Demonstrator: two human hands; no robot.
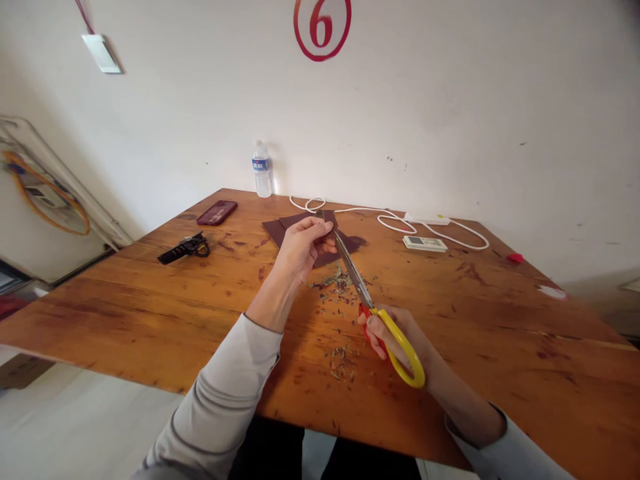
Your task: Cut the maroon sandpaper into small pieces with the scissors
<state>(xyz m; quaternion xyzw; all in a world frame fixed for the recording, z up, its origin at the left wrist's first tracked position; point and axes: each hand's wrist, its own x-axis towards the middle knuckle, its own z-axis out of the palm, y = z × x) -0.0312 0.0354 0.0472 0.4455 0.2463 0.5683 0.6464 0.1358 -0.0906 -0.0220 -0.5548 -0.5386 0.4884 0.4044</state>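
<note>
My right hand (387,333) is wrapped round the handles of a pair of scissors (403,353), one loop yellow and the other red. The long blades point up and away, toward my left hand (303,247). Thumb and fingers of that hand are pinched together beside the blade tips. What they pinch is too small and dark to make out. Below the blades, small greenish-brown clippings (339,283) are scattered on the wooden table (225,320). Behind my left hand lie dark maroon sheets (275,232), partly covered by it.
A water bottle (261,170) stands at the back by the wall. On the left lie a maroon phone (217,213) and a black object (184,248) like a strap. A white cable (390,217) and a small white device (425,244) lie at the back right, with a red scrap (515,257) beyond.
</note>
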